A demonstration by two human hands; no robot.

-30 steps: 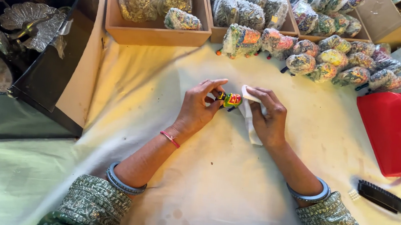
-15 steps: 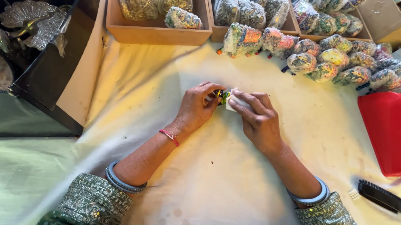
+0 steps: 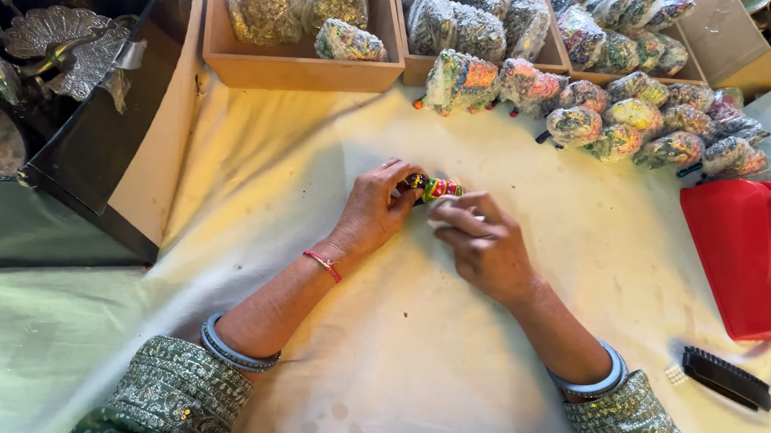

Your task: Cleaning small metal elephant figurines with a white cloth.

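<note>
Centrally, small bright multicoloured figurine (image 3: pixel 435 188), red, green and yellow, pinched between left hand (image 3: pixel 374 207) and right hand (image 3: pixel 482 244) fingertips

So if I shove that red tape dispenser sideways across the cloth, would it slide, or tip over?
The red tape dispenser looks low and broad-based, so it probably resists tipping. Such blocky bodies are probably heavy, so expect a firm push. The cloth beneath seems soft and wrinkled, so it may bunch and drag.
</note>
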